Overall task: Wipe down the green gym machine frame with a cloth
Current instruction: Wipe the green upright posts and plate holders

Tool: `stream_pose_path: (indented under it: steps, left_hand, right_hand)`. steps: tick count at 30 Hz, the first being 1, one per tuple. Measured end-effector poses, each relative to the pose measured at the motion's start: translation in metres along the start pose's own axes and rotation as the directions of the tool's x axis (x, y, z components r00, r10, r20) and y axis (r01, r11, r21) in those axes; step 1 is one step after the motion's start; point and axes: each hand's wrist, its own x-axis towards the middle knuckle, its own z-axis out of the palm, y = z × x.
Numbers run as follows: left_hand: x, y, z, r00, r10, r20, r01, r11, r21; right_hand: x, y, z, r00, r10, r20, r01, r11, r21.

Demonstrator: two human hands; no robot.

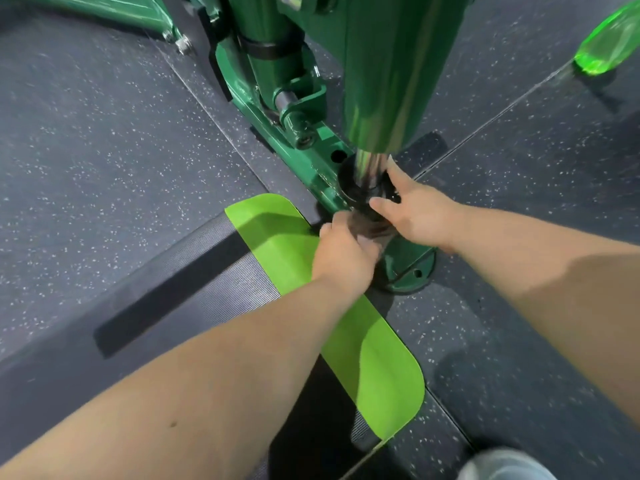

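The green gym machine frame (298,147) runs diagonally along the floor to a round foot plate (412,271), with a thick green upright (388,71) and a chrome post (369,168) rising from it. My left hand (343,258) grips a dark, blurred cloth (372,226) against the base of the post. My right hand (415,209) reaches in from the right, with fingers and thumb spread around the black collar at the foot of the chrome post, touching it.
A ribbed black platform with a bright lime-green edge strip (374,368) lies under my left arm. Dark speckled rubber floor (104,140) surrounds the machine. A translucent green object (609,43) is at the upper right. A pale shoe tip (502,465) shows at the bottom.
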Motion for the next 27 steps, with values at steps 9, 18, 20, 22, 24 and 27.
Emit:
stream_pose_path:
  steps: [9, 18, 20, 22, 24, 27]
  left_hand:
    - [-0.031, 0.007, 0.018, 0.996, -0.058, 0.073, 0.072, 0.976, -0.203]
    - [-0.022, 0.008, -0.012, 0.951, -0.075, 0.299, 0.199, 0.891, -0.408]
    - [-0.02, -0.001, -0.022, 0.948, -0.092, 0.304, 0.214, 0.892, -0.399]
    - [-0.024, -0.002, -0.022, 0.937, -0.069, 0.343, 0.196, 0.915, -0.353]
    - [-0.028, -0.003, -0.017, 0.921, -0.007, 0.39, 0.166, 0.912, -0.375]
    - [-0.03, -0.003, -0.019, 0.913, 0.065, 0.404, 0.15, 0.866, -0.477]
  right_hand:
    - [-0.06, 0.053, 0.023, 0.874, 0.468, 0.134, -0.428, 0.608, 0.669]
    - [-0.059, 0.052, 0.02, 0.823, 0.542, -0.17, -0.187, 0.541, 0.82]
    - [-0.057, 0.05, 0.018, 0.836, 0.505, -0.216, -0.211, 0.658, 0.723]
    - [-0.062, 0.032, 0.033, 0.921, 0.377, -0.097, -0.273, 0.805, 0.527]
    - [-0.065, 0.016, 0.054, 0.955, 0.288, -0.076, -0.254, 0.922, 0.293]
    - [-0.074, -0.009, 0.063, 0.964, 0.265, -0.009, -0.221, 0.822, 0.524]
